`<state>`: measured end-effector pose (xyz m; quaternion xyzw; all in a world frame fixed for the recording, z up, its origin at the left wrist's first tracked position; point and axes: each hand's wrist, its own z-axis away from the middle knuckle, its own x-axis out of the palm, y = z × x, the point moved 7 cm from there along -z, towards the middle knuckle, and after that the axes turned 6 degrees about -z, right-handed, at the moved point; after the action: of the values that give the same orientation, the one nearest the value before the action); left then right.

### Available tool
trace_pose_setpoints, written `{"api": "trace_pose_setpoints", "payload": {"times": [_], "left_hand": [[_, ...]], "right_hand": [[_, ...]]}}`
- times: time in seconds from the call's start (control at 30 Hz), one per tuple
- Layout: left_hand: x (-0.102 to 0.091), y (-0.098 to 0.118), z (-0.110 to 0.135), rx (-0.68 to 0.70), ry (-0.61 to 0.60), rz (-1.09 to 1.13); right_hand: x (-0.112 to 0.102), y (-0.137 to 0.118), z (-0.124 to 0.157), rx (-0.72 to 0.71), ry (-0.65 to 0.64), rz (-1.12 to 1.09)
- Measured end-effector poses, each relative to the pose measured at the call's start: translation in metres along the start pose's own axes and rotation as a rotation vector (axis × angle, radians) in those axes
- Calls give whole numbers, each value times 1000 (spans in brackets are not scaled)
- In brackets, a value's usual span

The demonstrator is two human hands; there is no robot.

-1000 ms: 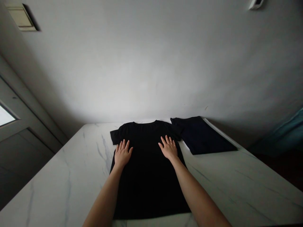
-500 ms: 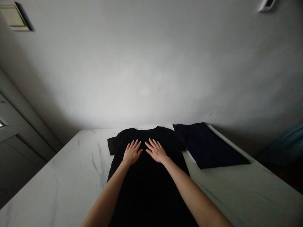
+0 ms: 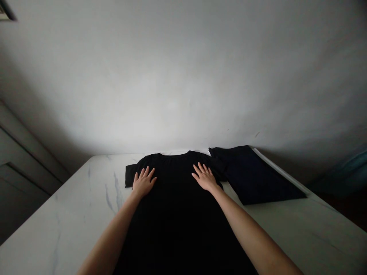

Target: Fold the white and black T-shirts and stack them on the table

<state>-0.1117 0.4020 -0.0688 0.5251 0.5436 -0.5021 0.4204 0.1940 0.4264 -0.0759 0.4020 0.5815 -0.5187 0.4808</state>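
A black short-sleeved T-shirt (image 3: 174, 214) lies spread out with its neckline towards the wall. On its left side, near the sleeve, my left hand (image 3: 144, 182) rests flat with the fingers spread. My right hand (image 3: 204, 178) lies likewise on the right side of the chest, palm down and fingers apart. Neither hand grips the cloth. The shirt's right sleeve meets a folded dark navy garment (image 3: 255, 177); both are so dark that their border is hard to make out. The shirt's lower end runs out of the bottom of the view.
Beneath everything is a white marble-patterned table (image 3: 77, 206), its far edge against a pale wall (image 3: 172, 76). Something white and flat (image 3: 281, 170) shows along the navy garment's right edge. A grey panelled door (image 3: 20, 191) stands at the left, and bluish cloth (image 3: 344, 173) hangs at the right.
Both hands have slid apart across the T-shirt, from near its middle out towards its two sides. The camera view has shifted slightly.
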Motion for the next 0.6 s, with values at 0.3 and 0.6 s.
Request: {"api": "trace_pose_setpoints", "payload": {"times": [0.3, 0.6], "left_hand": [[0, 82, -67, 346, -9, 84], [12, 31, -83, 358, -11, 98]], "right_hand": [[7, -96, -54, -355, -48, -88], [0, -34, -71, -310, 6, -41]]}}
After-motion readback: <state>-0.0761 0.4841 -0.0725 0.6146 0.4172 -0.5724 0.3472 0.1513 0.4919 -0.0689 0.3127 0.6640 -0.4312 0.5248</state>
